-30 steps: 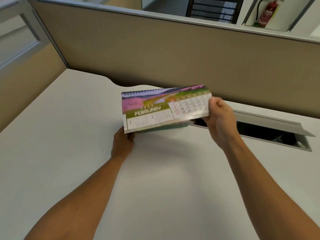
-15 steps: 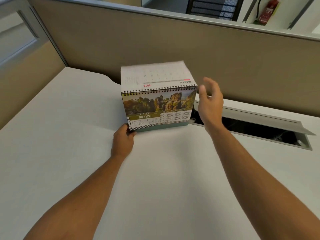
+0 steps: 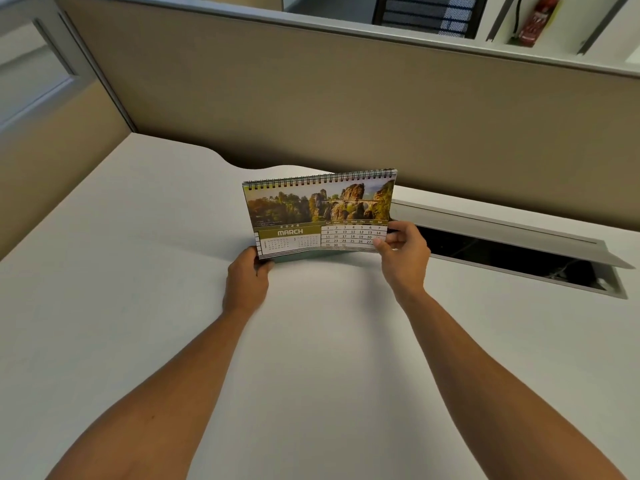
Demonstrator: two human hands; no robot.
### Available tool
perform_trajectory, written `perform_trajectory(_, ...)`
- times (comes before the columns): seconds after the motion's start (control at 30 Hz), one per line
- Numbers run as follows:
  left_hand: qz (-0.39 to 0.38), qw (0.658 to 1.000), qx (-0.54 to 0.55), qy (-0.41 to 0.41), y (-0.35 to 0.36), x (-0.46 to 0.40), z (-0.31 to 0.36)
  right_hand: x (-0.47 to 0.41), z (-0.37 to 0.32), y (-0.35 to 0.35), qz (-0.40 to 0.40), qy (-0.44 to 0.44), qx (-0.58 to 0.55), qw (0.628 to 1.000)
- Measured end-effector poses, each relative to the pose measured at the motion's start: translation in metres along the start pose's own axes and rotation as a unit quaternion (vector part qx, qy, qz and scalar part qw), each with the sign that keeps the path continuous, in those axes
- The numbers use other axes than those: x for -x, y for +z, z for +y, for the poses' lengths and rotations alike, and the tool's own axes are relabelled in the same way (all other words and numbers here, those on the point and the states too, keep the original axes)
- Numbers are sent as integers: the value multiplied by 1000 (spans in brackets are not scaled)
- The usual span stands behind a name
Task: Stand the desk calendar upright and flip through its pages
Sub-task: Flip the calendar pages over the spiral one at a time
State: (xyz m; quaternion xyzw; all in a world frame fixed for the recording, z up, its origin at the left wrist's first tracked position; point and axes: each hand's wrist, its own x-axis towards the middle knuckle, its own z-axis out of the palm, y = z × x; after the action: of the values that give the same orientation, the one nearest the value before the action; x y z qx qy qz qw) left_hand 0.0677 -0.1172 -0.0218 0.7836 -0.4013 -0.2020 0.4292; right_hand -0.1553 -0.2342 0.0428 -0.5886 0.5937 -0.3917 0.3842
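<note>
The spiral-bound desk calendar (image 3: 320, 209) stands upright on the white desk, its MARCH page with a rock-bridge photo facing me. My left hand (image 3: 246, 277) grips the calendar's lower left corner at the base. My right hand (image 3: 403, 252) pinches the lower right corner of the MARCH page between thumb and fingers, and that corner is lifted slightly off the pages behind it.
The white desk (image 3: 138, 289) is bounded by beige partition walls (image 3: 346, 109) behind and to the left. An open cable hatch (image 3: 512, 258) with a raised lid lies to the right of the calendar. A red fire extinguisher (image 3: 536, 19) hangs beyond the partition.
The FEBRUARY page went over the spiral to the back, showing MARCH. My right hand let go of it, dropped and took the MARCH page's lower right corner. My left hand stayed put.
</note>
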Motion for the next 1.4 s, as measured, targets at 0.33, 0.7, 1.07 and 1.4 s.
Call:
perform_trajectory(0.33,2,1000,-15,10,-2,-1,-2,0,8,-20,-6,-9,30,999)
perform_trajectory(0.7,17,999,29,12,-5,2,-3,13,-38,-52,-158,-27,-132,978)
perform_trajectory(1.07,9,1000,2,15,0,-4,-3,-32,-103,-46,-178,-88,-253,947)
perform_trajectory(1.4,16,1000,4,21,2,-3,-5,-19,-38,-18,-40,-30,-106,993)
